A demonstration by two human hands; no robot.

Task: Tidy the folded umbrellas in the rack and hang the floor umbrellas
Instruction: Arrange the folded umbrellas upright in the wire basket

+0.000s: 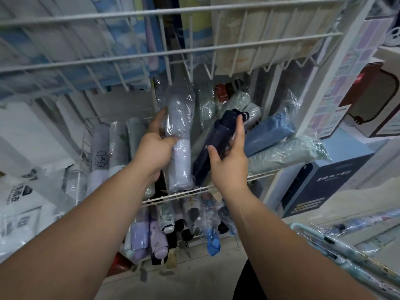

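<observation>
Forearms [91, 213] deep in wire rack [151, 55], one folded umbrella apiece.
Gripping wrapped lilac umbrella [180, 135] mid-length with left hand [154, 149], bare navy umbrella [214, 141] with right hand [230, 159], hands apart, both on middle shelf [262, 176]. Likely light and stiff; sleeve [184, 100] probably slippery (better held round the body, not loose film).

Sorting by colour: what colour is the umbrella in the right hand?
Dark navy umbrella, head view.
</observation>
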